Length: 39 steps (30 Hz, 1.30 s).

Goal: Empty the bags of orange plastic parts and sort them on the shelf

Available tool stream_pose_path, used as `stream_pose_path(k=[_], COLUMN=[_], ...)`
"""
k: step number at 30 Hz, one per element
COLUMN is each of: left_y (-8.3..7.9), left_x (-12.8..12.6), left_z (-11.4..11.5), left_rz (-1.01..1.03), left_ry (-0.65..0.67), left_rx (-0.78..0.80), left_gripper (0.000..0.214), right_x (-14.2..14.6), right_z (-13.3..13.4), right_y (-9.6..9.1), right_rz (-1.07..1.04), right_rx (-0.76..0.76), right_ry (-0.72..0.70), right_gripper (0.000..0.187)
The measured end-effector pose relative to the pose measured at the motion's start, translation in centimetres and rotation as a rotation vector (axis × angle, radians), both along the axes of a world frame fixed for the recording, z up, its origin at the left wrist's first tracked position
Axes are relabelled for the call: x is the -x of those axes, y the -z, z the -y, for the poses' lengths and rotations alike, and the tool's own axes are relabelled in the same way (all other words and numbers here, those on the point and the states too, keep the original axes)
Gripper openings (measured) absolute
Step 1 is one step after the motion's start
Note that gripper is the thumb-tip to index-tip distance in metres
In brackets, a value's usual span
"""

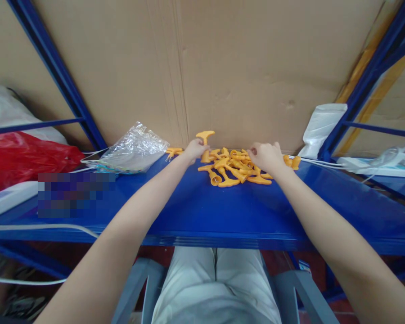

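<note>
A pile of several small orange plastic parts (234, 168) lies at the back of the blue shelf (202, 211), against the cardboard wall. My left hand (195, 148) is closed round one orange T-shaped part (205, 135), held upright at the pile's left edge. My right hand (266, 156) rests on the right side of the pile with its fingers curled and pinched on an orange part. One more orange part (173, 151) lies apart to the left of the pile.
A crumpled clear plastic bag (135, 148) lies left of the pile, and a red bag (23, 159) farther left. A white bag (320, 126) leans at the right by a blue post (354, 96). White cables (327, 161) run along the shelf. My knees show below.
</note>
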State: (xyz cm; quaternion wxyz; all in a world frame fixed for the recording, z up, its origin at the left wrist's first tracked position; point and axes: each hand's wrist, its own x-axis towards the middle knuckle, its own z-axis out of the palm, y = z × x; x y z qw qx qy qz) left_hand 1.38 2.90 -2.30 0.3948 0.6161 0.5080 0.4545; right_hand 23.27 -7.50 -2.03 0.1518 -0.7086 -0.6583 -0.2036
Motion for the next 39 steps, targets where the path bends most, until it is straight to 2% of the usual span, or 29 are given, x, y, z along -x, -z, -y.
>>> stream_pose_path(k=[2,5,10,15,18,21,23,27,32,34,39], left_y=[0.1,0.6,1.8,2.2,2.4,2.5,2.6,3.0,4.0,4.4,4.7], left_x=[-0.6,-1.3,-2.0,-2.1,-2.1,-2.1,-1.9,-0.4,1.2,1.2,0.5], left_z=[1.8,3.8,5.4,6.1,6.3,6.1,5.6,3.6,1.3,0.9,1.1], left_rz=[0.138,0.355,0.574,0.681,0.736,0.771,0.758,0.608,0.112,-0.006,-0.004], left_ry=[0.11,0.2,0.207,0.167,0.184,0.199,0.198,0.199,0.285,0.326,0.401], left_rx=[0.073,0.124,0.102,0.096,0.098,0.107,0.113,0.03,-0.333,-0.422,-0.501], left_gripper=[0.019,0.025,0.037,0.035,0.035,0.026,0.02,0.026,0.017,0.011,0.013], right_x=[0.8,1.9,3.3,4.6,5.0,4.7,4.0,1.8,-0.3,-0.8,-1.2], right_z=[0.1,0.3,0.8,0.5,-0.4,-1.4,-1.8,-2.3,-3.1,-3.3,-3.1], right_y=[0.3,0.8,1.5,2.8,3.7,4.0,3.9,3.5,3.6,3.6,3.2], right_rz=[-0.003,-0.022,-0.028,-0.106,-0.306,-0.497,-0.536,-0.532,-0.386,-0.303,-0.082], right_rx=[-0.04,-0.105,-0.116,-0.056,0.004,0.006,-0.021,-0.039,-0.014,-0.015,-0.061], right_ry=[-0.108,-0.258,-0.473,-0.533,-0.57,-0.62,-0.627,-0.552,-0.54,-0.532,-0.514], right_gripper=[0.038,0.044,0.052,0.043,0.029,0.02,0.019,0.023,0.028,0.028,0.03])
